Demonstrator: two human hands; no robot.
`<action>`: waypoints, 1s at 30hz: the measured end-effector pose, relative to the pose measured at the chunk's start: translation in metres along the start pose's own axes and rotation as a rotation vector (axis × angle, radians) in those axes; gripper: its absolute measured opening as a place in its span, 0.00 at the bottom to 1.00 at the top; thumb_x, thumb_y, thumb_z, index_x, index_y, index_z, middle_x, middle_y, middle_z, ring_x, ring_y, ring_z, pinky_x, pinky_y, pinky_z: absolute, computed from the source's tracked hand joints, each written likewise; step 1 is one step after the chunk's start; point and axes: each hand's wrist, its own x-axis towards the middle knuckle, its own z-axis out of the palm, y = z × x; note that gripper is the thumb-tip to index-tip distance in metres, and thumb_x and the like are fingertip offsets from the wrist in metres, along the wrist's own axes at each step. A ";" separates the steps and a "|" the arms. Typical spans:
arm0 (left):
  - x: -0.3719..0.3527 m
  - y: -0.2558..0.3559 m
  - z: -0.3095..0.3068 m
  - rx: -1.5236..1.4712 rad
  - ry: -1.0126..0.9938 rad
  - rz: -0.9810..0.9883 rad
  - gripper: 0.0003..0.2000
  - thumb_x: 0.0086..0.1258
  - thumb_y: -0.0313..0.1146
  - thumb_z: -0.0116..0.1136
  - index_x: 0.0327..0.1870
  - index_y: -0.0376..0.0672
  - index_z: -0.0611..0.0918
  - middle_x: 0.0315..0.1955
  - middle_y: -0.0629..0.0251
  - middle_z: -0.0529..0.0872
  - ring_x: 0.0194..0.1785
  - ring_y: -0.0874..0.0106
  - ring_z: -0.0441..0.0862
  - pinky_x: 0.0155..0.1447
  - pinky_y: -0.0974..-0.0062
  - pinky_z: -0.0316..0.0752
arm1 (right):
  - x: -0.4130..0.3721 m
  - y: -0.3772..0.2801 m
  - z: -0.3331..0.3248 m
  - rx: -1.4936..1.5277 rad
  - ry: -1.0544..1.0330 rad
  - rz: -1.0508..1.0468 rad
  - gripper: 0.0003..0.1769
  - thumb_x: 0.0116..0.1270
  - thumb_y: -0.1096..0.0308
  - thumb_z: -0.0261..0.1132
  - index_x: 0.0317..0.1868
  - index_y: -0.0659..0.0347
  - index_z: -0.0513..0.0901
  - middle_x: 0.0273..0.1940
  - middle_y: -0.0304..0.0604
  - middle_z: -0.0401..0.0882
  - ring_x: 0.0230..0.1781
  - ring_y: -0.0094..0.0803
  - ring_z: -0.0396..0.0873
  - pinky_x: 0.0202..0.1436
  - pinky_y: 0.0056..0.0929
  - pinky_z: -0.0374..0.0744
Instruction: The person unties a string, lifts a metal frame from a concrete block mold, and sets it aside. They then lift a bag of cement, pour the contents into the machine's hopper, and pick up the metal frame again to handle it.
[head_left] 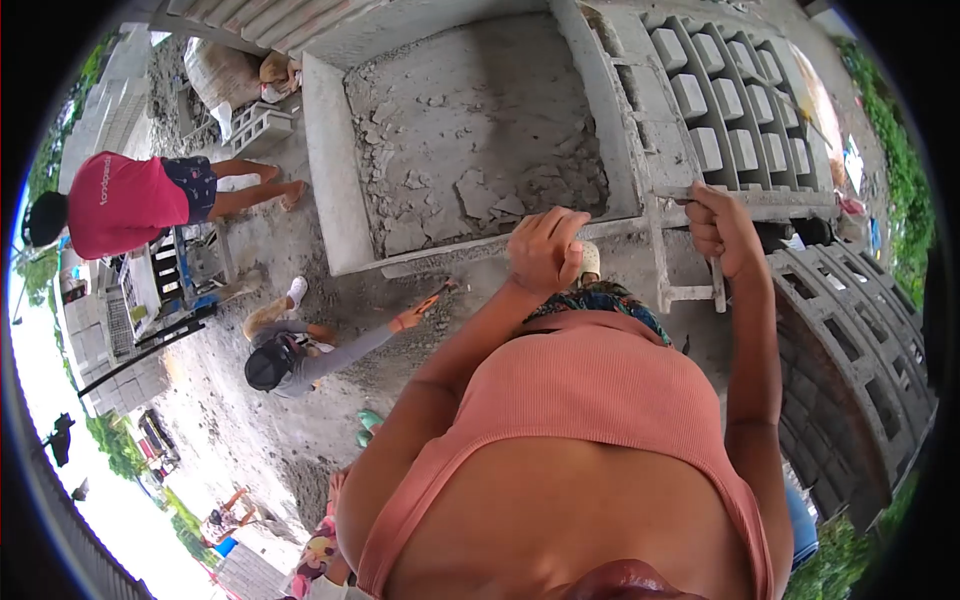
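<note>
My left hand [548, 248] hangs with loosely curled fingers in front of the near rim of a large concrete trough [340, 180]; nothing shows in it. Wet-looking grey mix [470, 130] with broken lumps covers the trough's floor. On the right, my right hand [722, 230] is closed around the upright bar of a cement-caked frame [690, 293], whose crossbar shows below the fist. Just beyond that hand stands a grey block mould [745, 120] with rows of pale raised rectangles.
Stacked hollow blocks [850, 330] rise close on my right. A person in a pink shirt [125, 205] is at the left, and another in a dark cap [285, 362] holds an orange-handled tool [432, 299]. Hollow blocks [262, 130] lie beside the trough.
</note>
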 end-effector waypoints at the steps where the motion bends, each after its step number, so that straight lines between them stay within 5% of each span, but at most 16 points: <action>1: 0.007 0.008 -0.001 -0.003 0.026 -0.012 0.24 0.70 0.47 0.32 0.29 0.41 0.80 0.28 0.61 0.80 0.30 0.64 0.77 0.37 0.68 0.70 | -0.001 0.004 0.007 0.067 0.008 -0.024 0.16 0.70 0.60 0.50 0.23 0.49 0.60 0.15 0.24 0.50 0.10 0.14 0.44 0.10 0.19 0.46; 4: 0.026 0.033 -0.001 -0.151 0.078 0.230 0.21 0.68 0.47 0.37 0.31 0.40 0.80 0.36 0.58 0.77 0.38 0.62 0.76 0.44 0.63 0.69 | -0.002 0.010 0.018 0.141 0.014 -0.049 0.15 0.70 0.62 0.49 0.24 0.51 0.60 0.15 0.26 0.49 0.10 0.14 0.44 0.11 0.19 0.47; 9: 0.046 0.057 0.006 -0.273 -0.533 0.124 0.20 0.60 0.49 0.49 0.29 0.38 0.82 0.46 0.57 0.73 0.48 0.59 0.71 0.57 0.58 0.62 | -0.022 0.003 0.021 0.268 0.045 -0.135 0.15 0.70 0.64 0.50 0.24 0.53 0.61 0.16 0.26 0.51 0.11 0.14 0.46 0.11 0.17 0.49; 12: 0.053 0.085 0.005 -0.145 -0.394 0.144 0.22 0.58 0.52 0.52 0.22 0.38 0.82 0.47 0.58 0.73 0.56 0.62 0.66 0.62 0.56 0.56 | -0.040 -0.003 0.017 0.293 0.107 -0.205 0.15 0.70 0.63 0.51 0.24 0.54 0.62 0.16 0.26 0.52 0.11 0.14 0.47 0.12 0.16 0.50; 14: 0.058 0.095 0.012 -0.156 -0.314 0.172 0.25 0.56 0.55 0.53 0.18 0.38 0.83 0.46 0.58 0.73 0.61 0.64 0.62 0.64 0.53 0.52 | -0.062 -0.010 0.017 0.334 0.262 -0.461 0.16 0.70 0.63 0.51 0.23 0.55 0.62 0.17 0.28 0.53 0.12 0.14 0.48 0.13 0.16 0.50; 16: 0.073 0.104 0.016 -0.151 -0.222 0.529 0.27 0.56 0.57 0.51 0.19 0.37 0.82 0.42 0.59 0.76 0.62 0.64 0.62 0.66 0.51 0.50 | -0.091 -0.016 0.026 0.297 0.353 -0.600 0.17 0.70 0.62 0.51 0.22 0.55 0.62 0.17 0.29 0.53 0.12 0.14 0.48 0.13 0.16 0.49; 17: 0.087 0.107 0.016 -0.194 -0.281 0.573 0.29 0.56 0.59 0.48 0.16 0.37 0.80 0.31 0.61 0.78 0.53 0.66 0.70 0.68 0.53 0.50 | -0.103 -0.018 0.033 0.261 0.443 -0.739 0.18 0.70 0.62 0.51 0.22 0.55 0.61 0.17 0.30 0.53 0.13 0.15 0.48 0.14 0.16 0.49; 18: 0.093 0.111 0.022 -0.199 -0.289 0.570 0.29 0.56 0.59 0.48 0.16 0.37 0.80 0.31 0.61 0.78 0.53 0.66 0.70 0.68 0.53 0.50 | -0.111 -0.018 0.037 0.265 0.449 -0.732 0.18 0.70 0.62 0.51 0.22 0.55 0.61 0.17 0.30 0.53 0.13 0.15 0.48 0.14 0.16 0.49; 21: 0.107 0.124 0.040 -0.358 -0.166 0.789 0.29 0.58 0.60 0.45 0.10 0.43 0.77 0.12 0.68 0.74 0.30 0.72 0.74 0.68 0.69 0.54 | -0.124 -0.017 0.034 0.249 0.676 -1.038 0.17 0.70 0.61 0.52 0.23 0.56 0.61 0.17 0.30 0.51 0.13 0.15 0.47 0.14 0.16 0.49; 24: 0.104 0.118 0.039 -0.380 -0.327 0.641 0.24 0.55 0.54 0.49 0.08 0.43 0.73 0.09 0.66 0.71 0.24 0.67 0.71 0.63 0.66 0.60 | -0.110 -0.016 0.056 0.264 0.833 -0.976 0.15 0.69 0.62 0.52 0.24 0.57 0.64 0.18 0.30 0.53 0.13 0.14 0.48 0.13 0.17 0.49; 26: 0.086 0.095 0.012 -0.063 -0.533 0.527 0.22 0.56 0.49 0.50 0.08 0.45 0.73 0.07 0.64 0.70 0.20 0.66 0.70 0.53 0.65 0.68 | -0.076 -0.004 0.059 0.173 0.612 -0.679 0.12 0.68 0.64 0.51 0.26 0.57 0.66 0.18 0.30 0.56 0.12 0.14 0.50 0.12 0.18 0.51; 28: 0.030 0.079 0.012 -0.144 -0.523 0.285 0.21 0.59 0.47 0.49 0.08 0.44 0.73 0.07 0.64 0.70 0.16 0.65 0.69 0.42 0.64 0.71 | -0.028 0.010 0.045 0.033 0.124 -0.207 0.08 0.67 0.65 0.51 0.29 0.55 0.66 0.19 0.30 0.58 0.12 0.17 0.52 0.13 0.20 0.52; 30: 0.036 0.083 0.003 -0.165 -0.576 0.281 0.22 0.60 0.48 0.48 0.08 0.45 0.73 0.06 0.64 0.70 0.15 0.64 0.69 0.39 0.65 0.71 | -0.033 0.010 0.054 0.161 -0.016 -0.148 0.10 0.68 0.66 0.51 0.28 0.54 0.64 0.19 0.29 0.56 0.12 0.15 0.51 0.13 0.19 0.51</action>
